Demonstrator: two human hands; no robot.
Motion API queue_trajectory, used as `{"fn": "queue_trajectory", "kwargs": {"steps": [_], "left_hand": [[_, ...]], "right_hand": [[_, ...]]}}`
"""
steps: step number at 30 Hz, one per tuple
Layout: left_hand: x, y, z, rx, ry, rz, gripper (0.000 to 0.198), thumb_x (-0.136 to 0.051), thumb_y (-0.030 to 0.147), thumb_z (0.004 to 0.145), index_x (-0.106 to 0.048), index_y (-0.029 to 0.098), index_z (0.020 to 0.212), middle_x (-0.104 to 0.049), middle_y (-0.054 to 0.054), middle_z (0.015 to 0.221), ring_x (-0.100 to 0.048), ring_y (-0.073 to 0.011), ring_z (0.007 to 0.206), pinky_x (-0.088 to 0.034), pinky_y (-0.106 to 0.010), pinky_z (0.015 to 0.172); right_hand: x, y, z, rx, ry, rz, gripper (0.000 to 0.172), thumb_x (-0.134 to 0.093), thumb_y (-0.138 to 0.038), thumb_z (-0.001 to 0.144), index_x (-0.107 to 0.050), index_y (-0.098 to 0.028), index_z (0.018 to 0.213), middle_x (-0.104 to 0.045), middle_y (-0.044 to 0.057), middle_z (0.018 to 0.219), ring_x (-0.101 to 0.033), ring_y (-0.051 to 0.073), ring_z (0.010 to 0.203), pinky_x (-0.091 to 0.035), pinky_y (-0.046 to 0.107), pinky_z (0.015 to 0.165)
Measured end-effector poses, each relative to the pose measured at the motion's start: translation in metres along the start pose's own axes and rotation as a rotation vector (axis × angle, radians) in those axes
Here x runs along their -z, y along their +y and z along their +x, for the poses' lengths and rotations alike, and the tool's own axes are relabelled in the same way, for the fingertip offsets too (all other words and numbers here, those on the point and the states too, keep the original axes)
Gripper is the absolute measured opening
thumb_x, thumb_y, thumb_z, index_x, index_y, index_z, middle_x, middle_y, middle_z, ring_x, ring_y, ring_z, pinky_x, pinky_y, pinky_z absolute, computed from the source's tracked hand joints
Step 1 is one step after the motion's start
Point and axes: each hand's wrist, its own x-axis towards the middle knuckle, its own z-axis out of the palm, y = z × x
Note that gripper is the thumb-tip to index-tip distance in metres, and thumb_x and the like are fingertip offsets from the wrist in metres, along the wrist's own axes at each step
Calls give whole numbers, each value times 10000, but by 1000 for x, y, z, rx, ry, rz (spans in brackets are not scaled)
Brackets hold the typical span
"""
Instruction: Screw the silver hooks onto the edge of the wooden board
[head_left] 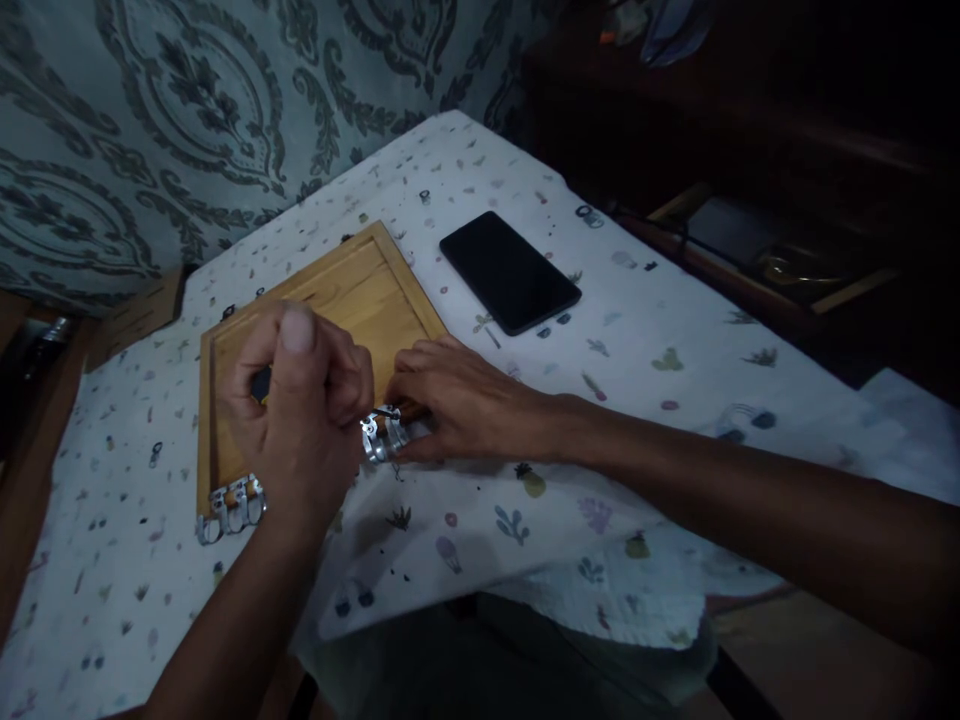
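Note:
My left hand (304, 400) is closed in a fist above the wooden board, thumb uppermost. Inside its curl shows a bit of a dark and yellow handle (261, 385); most of that tool is hidden. My right hand (465, 400) grips at the near right edge of the board, fingers above and thumb below, by a group of shiny metal clamps (382, 435). A thin dark shaft lies across the top of these clamps. More metal clamps (236, 508) sit along the board's near left corner. The framed wooden board (352, 295) lies flat, partly covered by both hands.
A black phone (510, 272) lies on the patterned tablecloth (645, 420) right of the board. A cardboard piece (139, 318) stands at the left by the patterned wall (187, 90). Dark furniture (712, 130) stands beyond the table's right edge.

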Motion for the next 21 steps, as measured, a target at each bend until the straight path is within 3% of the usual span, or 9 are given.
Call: {"fn": "queue_trajectory", "kwargs": {"steps": [4, 7, 12, 14, 17, 21], "left_hand": [[0, -1, 7, 63, -92, -58, 474, -866, 364, 739, -513, 164, 493, -373, 58, 442, -193, -18, 340, -141, -231, 314], [6, -3, 12, 83, -171, -100, 501, -847, 422, 768, -522, 153, 499, -361, 60, 445, -182, -8, 325, -136, -214, 302], [16, -5, 20, 120, -423, -49, 531, -753, 483, 845, -527, 155, 495, -366, 53, 449, -204, -16, 323, -191, -213, 299], [17, -3, 20, 109, -429, -67, 513, -769, 458, 831, -516, 155, 503, -347, 57, 454, -187, -15, 331, -178, -219, 305], [18, 6, 19, 89, -250, -74, 446, -748, 382, 863, -520, 168, 545, -260, 66, 452, -169, -31, 352, -135, -241, 334], [21, 17, 17, 37, 140, -55, 483, -450, 311, 1056, -576, 184, 608, -236, 34, 539, -240, -71, 416, -192, -279, 395]], "right_hand": [[-2, 0, -1, 4, 18, 23, 285, -787, -399, 821, -652, -148, 834, -554, 30, 844, -493, 199, 827, -359, 354, 809], [-3, 1, -1, 4, 13, 35, 292, -778, -410, 824, -669, -140, 846, -569, 40, 863, -503, 206, 843, -360, 365, 822], [-3, 2, -2, 14, 18, 50, 285, -779, -398, 825, -707, -156, 956, -615, 55, 953, -526, 224, 909, -362, 378, 856], [-2, 2, -2, 9, 16, 48, 278, -781, -403, 825, -707, -155, 925, -617, 58, 954, -528, 223, 913, -361, 373, 853], [-1, 2, 0, -9, -2, 27, 323, -819, -408, 791, -707, -131, 915, -611, 61, 920, -528, 221, 890, -359, 364, 835], [-1, 3, 1, 2, -5, 25, 379, -832, -430, 780, -717, -131, 983, -622, 67, 952, -542, 234, 927, -357, 366, 852]]}}
